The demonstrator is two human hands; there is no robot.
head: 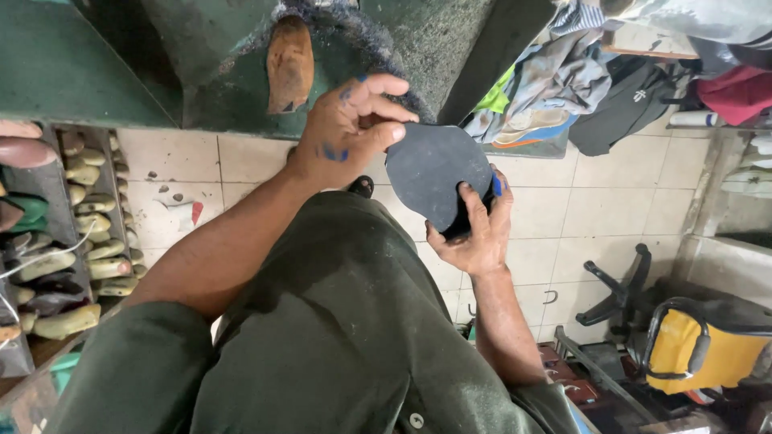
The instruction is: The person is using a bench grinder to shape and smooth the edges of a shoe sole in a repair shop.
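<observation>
Both hands work one dark sole piece held up over the person's lap. Left hand, marked with blue stains, pinches the upper left edge of the piece between thumb and forefinger, the other fingers curled above it. Right hand grips the lower right edge from below, thumb pressed on the flat face and fingers wrapped behind, with a blue smear on one fingertip. The piece is flat, rounded, matt dark grey, tilted with its face toward the camera; something black sits behind its lower part, though what it is cannot be told.

Below the hands lies the person's dark green clothing. A pale tiled floor spreads beneath. At far left a rack holds rows of yellowish shoe lasts. Above the left hand a green machine stands with a brown worn block on it. At upper right a heap of clothes rests on the floor, and at lower right a black chair base stands beside a yellow seat.
</observation>
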